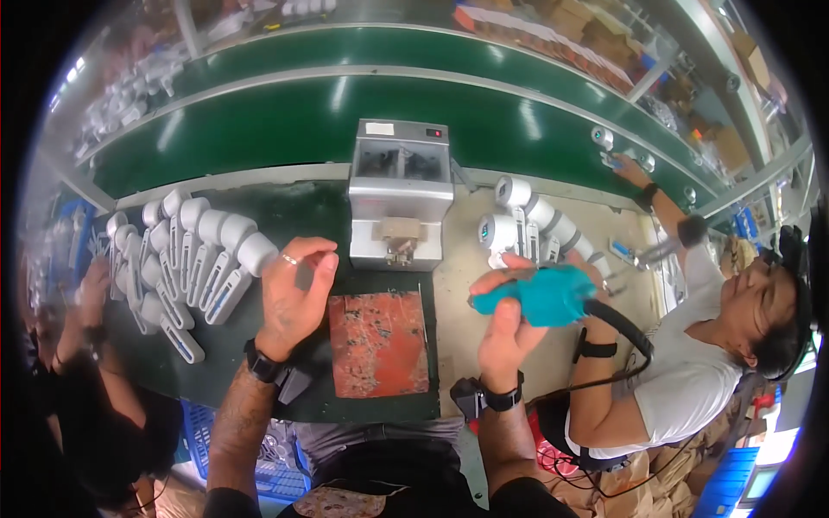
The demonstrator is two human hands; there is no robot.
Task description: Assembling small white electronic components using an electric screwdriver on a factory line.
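My right hand (509, 332) is wrapped round a teal electric screwdriver (553, 295), held level above the right side of the bench. A black cable (635, 341) runs from its right end and curves down behind my wrist. My left hand (296, 289) hovers beside the left-hand pile, its fingers bent but apart, and nothing shows in it. That pile is of several white handheld devices (229, 283) with round heads and long slotted handles. More white devices (515, 192) lie just beyond the screwdriver. Between my hands is a worn red mat (377, 345).
A grey metal screw feeder (400, 203) stands behind the mat. Beyond it runs a green conveyor belt (294, 116). A co-worker (691, 354) on the right reaches toward the belt; another person (108, 380) works at the left. A blue crate (199, 436) sits below the bench.
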